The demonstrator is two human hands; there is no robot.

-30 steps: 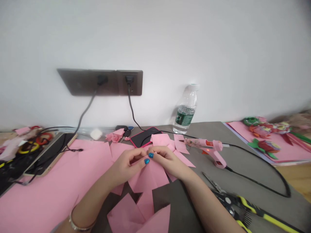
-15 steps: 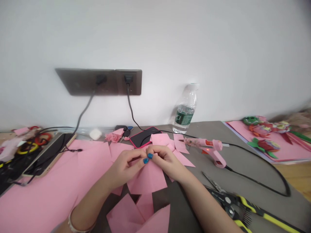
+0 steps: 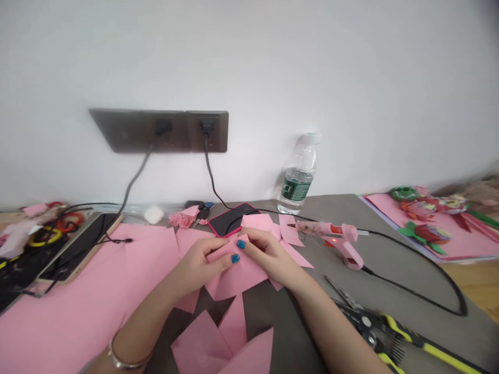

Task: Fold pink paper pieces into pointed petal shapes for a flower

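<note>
Both hands meet over a square of pink paper point(image 3: 237, 278), which hangs tilted between them. My left hand point(image 3: 205, 263) is closed on its left side, thumb on top and fingers behind. My right hand point(image 3: 266, 254) pinches the upper edge the same way, its blue-nailed thumb pressed on the paper. The two thumbs are close together near the paper's middle. Below lie more pink paper pieces point(image 3: 202, 340) on the grey tabletop. A large pink sheet point(image 3: 97, 291) spreads out left of my left arm.
Right of my hands stands a pink hot glue gun point(image 3: 331, 234) with a looping cord; yellow-handled pliers point(image 3: 374, 327) lie nearer. A water bottle point(image 3: 298, 182) leans by the wall. Phones point(image 3: 234, 221), a small crumpled paper flower point(image 3: 185, 217) and finished flowers point(image 3: 427, 234) lie around.
The pink paper has been lifted and turned between my hands, its lower edge now higher. My thumbs have shifted slightly, the right one higher on the paper. Other things stay in place.
</note>
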